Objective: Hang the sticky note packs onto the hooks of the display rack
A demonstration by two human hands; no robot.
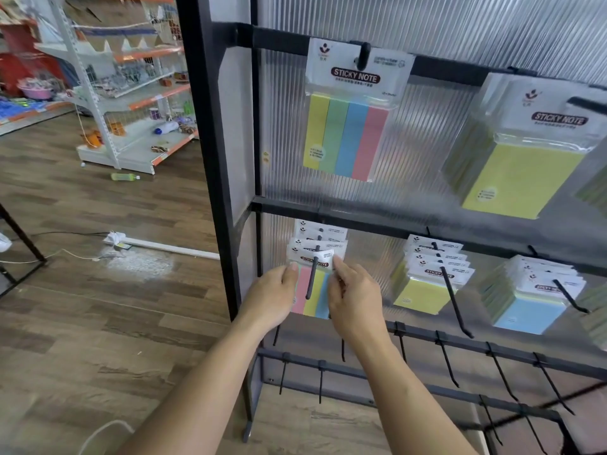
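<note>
A striped sticky note pack (316,292) in pink, yellow and blue hangs at the front of a black hook (311,279) on the middle bar of the display rack (210,165). My left hand (274,297) pinches the pack's left edge with thumb on top. My right hand (353,298) pinches its right top corner. Several more packs (320,238) sit behind it on the same hook.
Other packs hang on the rack: a striped one (348,136) up top, yellow ones (522,178) (423,293) and a blue one (532,315) to the right. Bare hooks (446,362) stick out from the lower bars. A store shelf (131,103) stands far left on the wooden floor.
</note>
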